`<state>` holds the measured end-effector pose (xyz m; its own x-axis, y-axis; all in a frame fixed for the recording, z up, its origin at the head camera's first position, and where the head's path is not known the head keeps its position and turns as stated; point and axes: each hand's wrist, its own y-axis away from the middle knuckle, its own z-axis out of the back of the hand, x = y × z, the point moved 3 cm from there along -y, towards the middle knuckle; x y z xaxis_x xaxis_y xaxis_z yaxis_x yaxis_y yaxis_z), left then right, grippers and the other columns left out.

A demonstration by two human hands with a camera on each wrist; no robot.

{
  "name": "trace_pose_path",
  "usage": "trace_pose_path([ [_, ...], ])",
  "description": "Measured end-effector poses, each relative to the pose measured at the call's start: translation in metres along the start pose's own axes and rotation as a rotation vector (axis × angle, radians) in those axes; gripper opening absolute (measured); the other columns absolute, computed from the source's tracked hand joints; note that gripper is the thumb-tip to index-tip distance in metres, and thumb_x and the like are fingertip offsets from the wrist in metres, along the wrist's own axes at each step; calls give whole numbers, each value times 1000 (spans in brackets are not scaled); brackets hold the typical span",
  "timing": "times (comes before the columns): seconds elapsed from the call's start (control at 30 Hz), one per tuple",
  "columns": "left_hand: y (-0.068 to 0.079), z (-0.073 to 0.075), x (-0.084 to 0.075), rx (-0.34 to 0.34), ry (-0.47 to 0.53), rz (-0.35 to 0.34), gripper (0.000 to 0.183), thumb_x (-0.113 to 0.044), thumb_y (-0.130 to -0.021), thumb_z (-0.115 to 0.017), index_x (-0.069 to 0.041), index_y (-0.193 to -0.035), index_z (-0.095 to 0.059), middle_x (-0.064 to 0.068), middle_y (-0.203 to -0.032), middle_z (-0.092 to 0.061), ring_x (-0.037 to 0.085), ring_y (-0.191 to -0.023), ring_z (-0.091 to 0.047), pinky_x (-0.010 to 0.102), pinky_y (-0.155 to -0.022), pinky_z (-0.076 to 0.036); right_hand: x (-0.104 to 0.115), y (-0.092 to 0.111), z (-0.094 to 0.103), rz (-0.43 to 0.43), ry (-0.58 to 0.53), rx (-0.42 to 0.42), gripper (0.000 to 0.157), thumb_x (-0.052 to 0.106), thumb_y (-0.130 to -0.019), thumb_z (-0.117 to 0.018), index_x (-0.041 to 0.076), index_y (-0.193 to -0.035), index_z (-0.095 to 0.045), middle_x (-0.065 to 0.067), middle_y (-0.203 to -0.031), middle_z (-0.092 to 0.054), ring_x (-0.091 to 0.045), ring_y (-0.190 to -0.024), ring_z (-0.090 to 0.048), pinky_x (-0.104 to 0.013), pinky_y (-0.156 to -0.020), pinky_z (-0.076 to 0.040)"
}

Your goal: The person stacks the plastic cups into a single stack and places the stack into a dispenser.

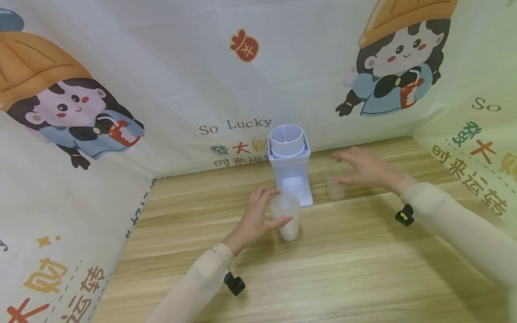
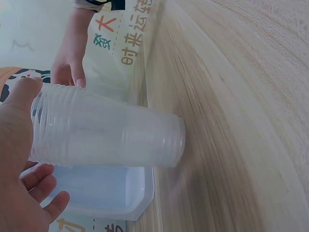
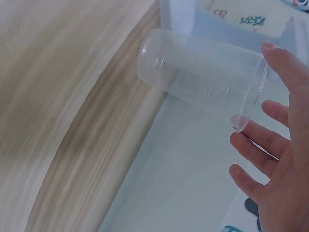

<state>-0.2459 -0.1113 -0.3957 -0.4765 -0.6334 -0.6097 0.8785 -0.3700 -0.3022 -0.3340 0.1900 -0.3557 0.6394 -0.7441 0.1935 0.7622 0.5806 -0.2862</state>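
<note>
My left hand (image 1: pixel 256 220) holds a stack of clear plastic cups (image 1: pixel 290 224) around its upper rims, thumb on one side and fingers on the other. Several nested rims show on this stack (image 2: pixel 104 128) in the left wrist view, its base close to the tabletop. Off to the right, my right hand (image 1: pixel 365 168) grips a single clear plastic cup (image 1: pixel 336 190). The right wrist view has thumb and fingertips at opposite sides of that cup's (image 3: pixel 203 72) rim. Between the hands, slightly farther back, stands a pale lavender plastic holder (image 1: pixel 294 168) with a round tube on top.
The wood-grain table (image 1: pixel 323 278) meets a printed cloth backdrop (image 1: pixel 181 89) behind the holder and at both sides. Black wrist mounts (image 1: pixel 234 283) hang below the two sleeves.
</note>
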Motion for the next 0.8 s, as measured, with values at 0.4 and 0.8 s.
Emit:
trace_pose_path([
  [0.4, 0, 2, -3, 1, 4, -7, 70, -33, -78, -84, -8, -135, -52, 11, -139, -47, 30, -132, -39, 51, -112, -42, 31, 14, 11, 77, 18, 5, 66, 41, -82, -79, 9, -135, -57, -11, -135, -63, -34, -122, -58, -56, -106, -45],
  [0.8, 1, 2, -3, 5, 3, 8, 70, -34, -78, -84, -9, -135, -52, 12, -139, -48, 31, -134, -39, 53, -112, -41, 61, 22, 16, 189, 11, -61, 68, 42, -79, -80, 7, -133, -59, -10, -128, -68, -32, -119, -61, -55, -103, -46],
])
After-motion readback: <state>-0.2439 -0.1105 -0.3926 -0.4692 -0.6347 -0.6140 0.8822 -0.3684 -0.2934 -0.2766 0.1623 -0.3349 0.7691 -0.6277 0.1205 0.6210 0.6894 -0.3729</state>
